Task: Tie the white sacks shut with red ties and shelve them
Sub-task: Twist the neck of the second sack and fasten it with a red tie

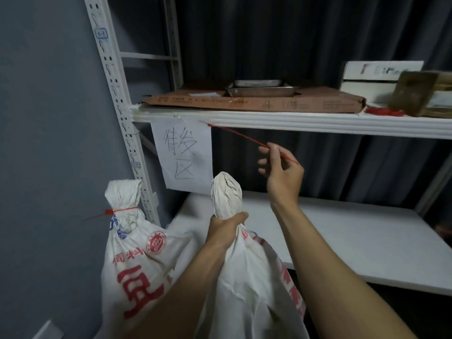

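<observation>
White sacks stand side by side at the left end of a metal shelving unit (127, 113), in front of its lower shelf board (354, 241). The left hand (226, 225) grips the gathered neck of the untied sack (244, 277), fingers wrapped tight around the bunched cloth, whose top sticks up above the fist. The right hand (281, 172), raised near the upper shelf edge (305, 122), pinches a loose red tie (244, 137) between thumb and forefinger, the other fingers loosely spread; the thin strip slants up to the left toward a handwritten paper sign (183, 152) hanging from that edge. Just left of the held sack, the tied sack (137, 260), printed with red characters, has a fastened red tie (117, 211) cinched round its neck, the tail pointing left. On the upper shelf lie flattened cardboard (244, 101), a metal tray (261, 88), a white box (381, 74) and spare red ties (384, 111).
</observation>
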